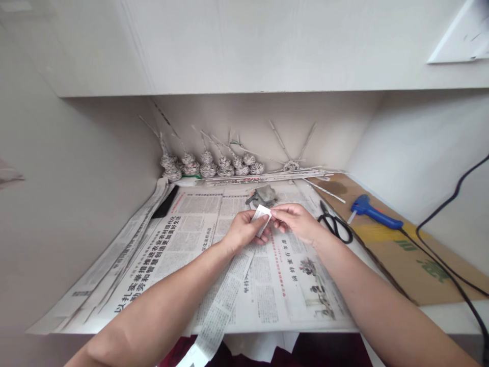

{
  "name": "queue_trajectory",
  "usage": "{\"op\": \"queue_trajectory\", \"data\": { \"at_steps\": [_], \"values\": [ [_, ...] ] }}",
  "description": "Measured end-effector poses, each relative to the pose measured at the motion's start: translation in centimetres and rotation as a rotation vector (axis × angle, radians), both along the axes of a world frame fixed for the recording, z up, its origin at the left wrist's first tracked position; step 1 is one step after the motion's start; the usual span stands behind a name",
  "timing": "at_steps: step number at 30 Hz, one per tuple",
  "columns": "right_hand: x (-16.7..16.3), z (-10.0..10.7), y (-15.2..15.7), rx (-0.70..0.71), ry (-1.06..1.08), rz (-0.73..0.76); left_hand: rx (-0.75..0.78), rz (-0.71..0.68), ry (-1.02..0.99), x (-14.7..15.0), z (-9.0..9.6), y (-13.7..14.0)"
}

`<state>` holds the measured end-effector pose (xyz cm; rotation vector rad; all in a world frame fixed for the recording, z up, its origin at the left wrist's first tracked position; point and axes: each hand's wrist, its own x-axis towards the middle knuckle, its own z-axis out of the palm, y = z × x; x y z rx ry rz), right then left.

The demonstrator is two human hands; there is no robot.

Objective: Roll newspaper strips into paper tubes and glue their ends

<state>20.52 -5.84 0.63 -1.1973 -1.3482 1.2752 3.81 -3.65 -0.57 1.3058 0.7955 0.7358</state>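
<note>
The left hand pinches a paper strip near its top end, thumb in front, and the right hand nips the edge of that same end. The strip runs from the hands down past the near edge of the table. It could rip if the hands tug apart, as the paper looks thin, or crease if the left arm bumps its long tail. A grey lump sits just beyond the hands. Black scissors lie near the right hand, and farther right a blue glue gun rests on cardboard
</note>
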Motion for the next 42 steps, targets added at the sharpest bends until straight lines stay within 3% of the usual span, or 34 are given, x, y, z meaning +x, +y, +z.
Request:
{"op": "queue_trajectory", "data": {
  "at_steps": [15, 24, 42],
  "values": [
    [-0.5, -0.6, 0.2, 0.027, 0.072, -0.143, 0.007, -0.018, 0.004, 0.0, -0.1, -0.1],
    [0.9, -0.7, 0.4, 0.001, 0.079, 0.015, -0.076, -0.012, -0.013, -0.2, 0.3, 0.2],
    [0.1, -0.7, 0.1, 0.069, -0.052, -0.023, -0.030, 0.019, 0.073, -0.1, -0.3, 0.3]
  ]
}}
